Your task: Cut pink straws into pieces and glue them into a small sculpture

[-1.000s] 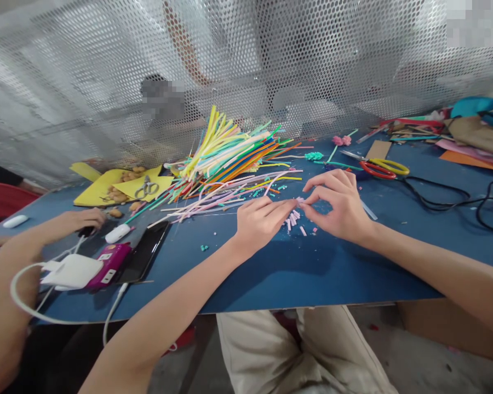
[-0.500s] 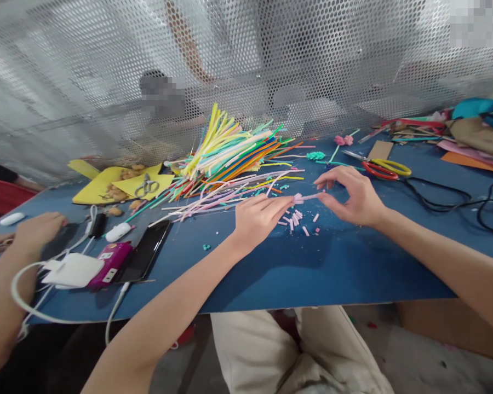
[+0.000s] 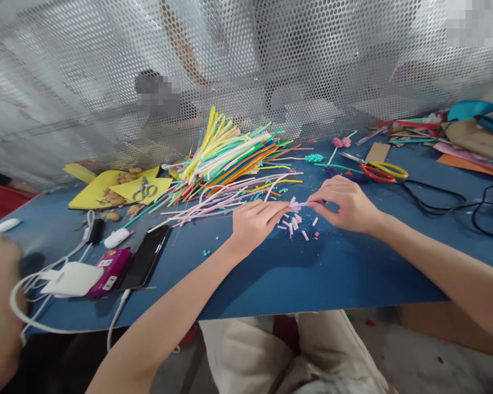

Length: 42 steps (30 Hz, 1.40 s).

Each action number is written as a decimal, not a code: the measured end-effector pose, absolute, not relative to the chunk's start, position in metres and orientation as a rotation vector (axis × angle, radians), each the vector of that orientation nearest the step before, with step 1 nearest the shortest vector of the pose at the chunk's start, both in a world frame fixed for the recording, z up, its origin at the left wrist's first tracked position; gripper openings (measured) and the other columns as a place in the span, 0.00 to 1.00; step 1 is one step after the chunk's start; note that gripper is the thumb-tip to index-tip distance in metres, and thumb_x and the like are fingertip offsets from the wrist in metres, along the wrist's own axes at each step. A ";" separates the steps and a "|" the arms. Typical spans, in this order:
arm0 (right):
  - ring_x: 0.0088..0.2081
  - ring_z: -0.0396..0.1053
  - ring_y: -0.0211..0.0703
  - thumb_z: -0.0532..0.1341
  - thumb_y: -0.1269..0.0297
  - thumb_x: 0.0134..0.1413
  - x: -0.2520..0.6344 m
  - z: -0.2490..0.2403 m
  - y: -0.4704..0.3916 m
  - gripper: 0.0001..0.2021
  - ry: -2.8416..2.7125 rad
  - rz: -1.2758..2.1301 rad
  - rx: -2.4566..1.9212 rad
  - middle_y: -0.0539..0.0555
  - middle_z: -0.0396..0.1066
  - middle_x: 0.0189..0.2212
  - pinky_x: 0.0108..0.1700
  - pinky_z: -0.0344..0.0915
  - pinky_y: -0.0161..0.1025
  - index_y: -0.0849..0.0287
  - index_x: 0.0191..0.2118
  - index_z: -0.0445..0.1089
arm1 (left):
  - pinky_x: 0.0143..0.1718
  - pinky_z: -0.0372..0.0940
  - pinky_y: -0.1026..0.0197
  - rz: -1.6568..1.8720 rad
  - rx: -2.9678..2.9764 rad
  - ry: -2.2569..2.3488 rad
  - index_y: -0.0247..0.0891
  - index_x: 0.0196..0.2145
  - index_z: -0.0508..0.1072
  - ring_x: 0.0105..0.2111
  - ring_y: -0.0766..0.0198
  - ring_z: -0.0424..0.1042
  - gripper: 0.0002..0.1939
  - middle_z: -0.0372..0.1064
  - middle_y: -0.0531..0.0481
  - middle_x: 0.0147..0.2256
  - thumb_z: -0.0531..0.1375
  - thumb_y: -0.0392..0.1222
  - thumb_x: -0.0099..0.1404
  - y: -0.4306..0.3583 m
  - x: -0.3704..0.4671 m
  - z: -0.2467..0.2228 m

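Two hands close in on one small lilac fuzzy piece point(image 3: 295, 204) from opposite sides; its long axis runs crosswise, left to right, roughly in line with both sets of fingertips; the left hand point(image 3: 254, 223) has thumb and fingers pressed together, pinching the piece's left end, though the exact contact is hidden; the right hand point(image 3: 340, 203) pinches the thin end pointing rightward, its thumb and forefinger drawn together; the splayed, tufted part sits between the two grips, nearer the left fingertips; on the blue table point(image 3: 267, 284), short lilac cuttings point(image 3: 305, 235) lie scattered just on the wearer's side of the piece; the pile of coloured stems point(image 3: 234, 156) stands beyond the left hand, and the red-and-yellow scissors point(image 3: 378, 171) rest beyond the right, both apart from the fingers.
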State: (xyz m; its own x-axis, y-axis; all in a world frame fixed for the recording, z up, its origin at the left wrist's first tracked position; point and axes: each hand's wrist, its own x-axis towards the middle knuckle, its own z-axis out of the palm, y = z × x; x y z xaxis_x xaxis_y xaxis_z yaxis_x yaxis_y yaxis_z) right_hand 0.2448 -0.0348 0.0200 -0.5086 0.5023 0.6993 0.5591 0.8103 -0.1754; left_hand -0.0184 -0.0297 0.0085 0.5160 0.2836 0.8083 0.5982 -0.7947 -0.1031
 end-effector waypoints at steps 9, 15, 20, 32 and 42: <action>0.30 0.72 0.41 0.62 0.63 0.63 0.247 0.018 -0.031 0.06 -2.204 -0.054 -0.827 0.49 0.78 0.29 0.42 0.66 0.44 0.53 0.36 0.77 | 0.42 0.70 0.64 -1.214 -2.541 -0.868 0.41 0.45 0.77 0.37 0.67 0.80 0.07 0.81 0.52 0.39 0.63 0.42 0.69 -0.029 -0.020 0.010; 0.30 0.72 0.41 0.62 0.63 0.63 0.249 0.017 -0.030 0.06 -2.228 -0.023 -0.842 0.49 0.78 0.28 0.42 0.67 0.45 0.52 0.36 0.77 | 0.44 0.69 0.61 -1.242 -2.541 -0.924 0.41 0.38 0.73 0.39 0.65 0.78 0.02 0.80 0.53 0.39 0.63 0.39 0.68 -0.026 -0.024 0.008; 0.30 0.72 0.40 0.61 0.63 0.64 0.253 0.017 -0.027 0.06 -2.243 -0.012 -0.849 0.49 0.77 0.29 0.42 0.66 0.44 0.54 0.36 0.76 | 0.45 0.66 0.58 -1.220 -2.507 -0.915 0.43 0.37 0.75 0.38 0.64 0.74 0.02 0.79 0.53 0.38 0.65 0.40 0.67 -0.025 -0.024 0.009; 0.30 0.72 0.40 0.62 0.63 0.63 0.267 0.012 -0.021 0.06 -2.220 0.028 -0.901 0.50 0.78 0.29 0.43 0.64 0.43 0.54 0.37 0.77 | 0.45 0.63 0.57 -1.239 -2.488 -0.861 0.48 0.39 0.79 0.36 0.65 0.73 0.04 0.81 0.59 0.38 0.67 0.40 0.66 -0.024 -0.019 0.006; 0.32 0.72 0.40 0.62 0.64 0.64 0.269 0.011 -0.019 0.06 -2.236 0.126 -0.896 0.50 0.77 0.29 0.43 0.64 0.43 0.56 0.38 0.77 | 0.42 0.61 0.54 -1.271 -2.470 -0.863 0.49 0.34 0.78 0.34 0.64 0.71 0.06 0.81 0.63 0.34 0.71 0.41 0.61 -0.027 -0.014 0.008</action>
